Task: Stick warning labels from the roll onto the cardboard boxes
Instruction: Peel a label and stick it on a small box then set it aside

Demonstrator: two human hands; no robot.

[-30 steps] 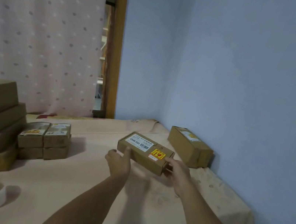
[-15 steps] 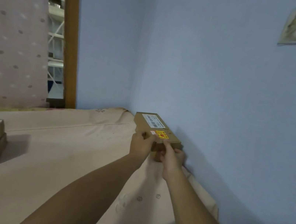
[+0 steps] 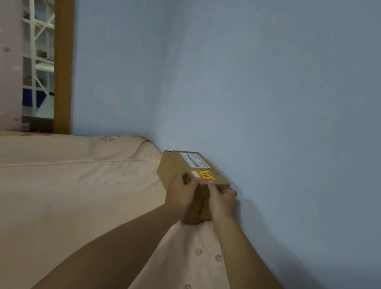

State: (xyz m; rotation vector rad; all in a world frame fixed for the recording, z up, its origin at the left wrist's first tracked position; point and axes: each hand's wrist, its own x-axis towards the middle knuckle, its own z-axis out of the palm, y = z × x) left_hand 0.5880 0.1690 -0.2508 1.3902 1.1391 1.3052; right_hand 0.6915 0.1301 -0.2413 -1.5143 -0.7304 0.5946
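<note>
Blue wall [image 3: 289, 110] corner | pink cloth [image 3: 51, 197] surface | left hand [image 3: 180, 192], right hand [image 3: 221, 200]: fingers [image 3: 226, 192] curled round labelled box [image 3: 181, 165]

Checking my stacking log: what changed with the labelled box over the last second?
The box was carried right across the table to the wall, and now sits on or just above the other box lying there. Nothing was let go: left hand and right hand still grip its near end, and the yellow label stays on top.

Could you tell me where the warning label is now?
Head view, right of centre: the warning label lies atop the cardboard box, beyond the left hand and right hand.
</note>
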